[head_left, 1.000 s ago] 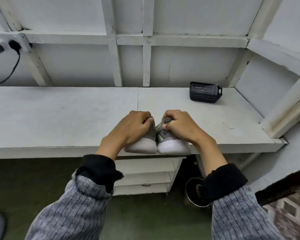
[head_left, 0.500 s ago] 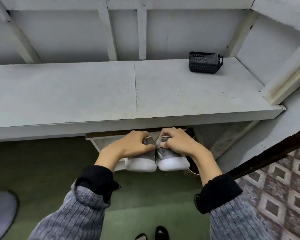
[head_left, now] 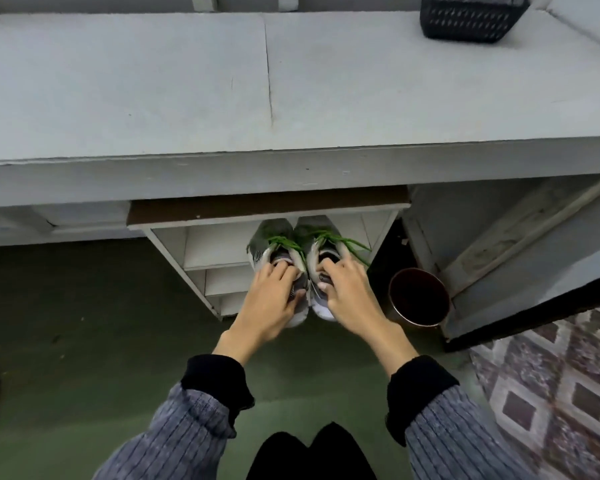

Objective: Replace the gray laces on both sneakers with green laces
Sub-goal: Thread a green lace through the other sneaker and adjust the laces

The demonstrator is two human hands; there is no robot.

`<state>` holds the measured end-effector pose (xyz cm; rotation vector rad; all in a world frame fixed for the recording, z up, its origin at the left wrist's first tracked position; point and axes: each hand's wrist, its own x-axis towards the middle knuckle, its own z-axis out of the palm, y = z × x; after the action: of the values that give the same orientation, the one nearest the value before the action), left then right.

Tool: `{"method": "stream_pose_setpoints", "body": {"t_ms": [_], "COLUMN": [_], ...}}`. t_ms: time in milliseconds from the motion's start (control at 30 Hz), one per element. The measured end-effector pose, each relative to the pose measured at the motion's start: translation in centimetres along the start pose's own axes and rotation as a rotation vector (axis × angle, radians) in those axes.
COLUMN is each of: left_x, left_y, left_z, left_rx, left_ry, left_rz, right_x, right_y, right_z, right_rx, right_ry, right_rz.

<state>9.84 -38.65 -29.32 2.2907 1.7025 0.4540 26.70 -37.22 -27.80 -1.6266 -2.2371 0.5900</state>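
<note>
Two grey sneakers with white soles sit side by side, toes pointing into a small white shelf unit [head_left: 201,251] under the bench. Both carry green laces [head_left: 284,242]. My left hand [head_left: 271,299] grips the heel opening of the left sneaker [head_left: 269,237], fingers curled inside its collar. My right hand [head_left: 347,296] grips the heel opening of the right sneaker [head_left: 314,233] the same way. The heels and most of the white soles are hidden under my hands.
The white bench [head_left: 187,98] overhangs the shelf unit. A black perforated basket [head_left: 471,19] stands at the bench's far right. A round metal pot [head_left: 418,296] sits on the green floor just right of the sneakers. Patterned tiles [head_left: 551,393] lie at lower right.
Both hands carried the sneakers from the bench top down below its edge and pushed them toes first toward the shelf unit. The green laces now show.
</note>
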Motion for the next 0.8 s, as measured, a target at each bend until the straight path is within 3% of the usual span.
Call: {"method": "stream_pose_setpoints", "body": {"t_ms": [300,433,800], "left_x": [7.8,10.8,14.0], "left_y": [-8.2,-11.0,-13.6], "left_z": [8.4,11.0,14.2], "left_rx": [0.033,0.028,0.057], "left_ry": [0.097,0.183,0.157], "left_rz": [-0.171,-0.179,-0.236], "right_x": [10.5,14.9,19.4], "right_y": [5.6,8.1,10.1], "right_z": [8.9,11.7,14.4], "right_rx": [-0.15,-0.196,-0.161], "right_ry": [0.036,0.138,0.175], "right_rz": [-0.023,-0.108,-0.162]}}
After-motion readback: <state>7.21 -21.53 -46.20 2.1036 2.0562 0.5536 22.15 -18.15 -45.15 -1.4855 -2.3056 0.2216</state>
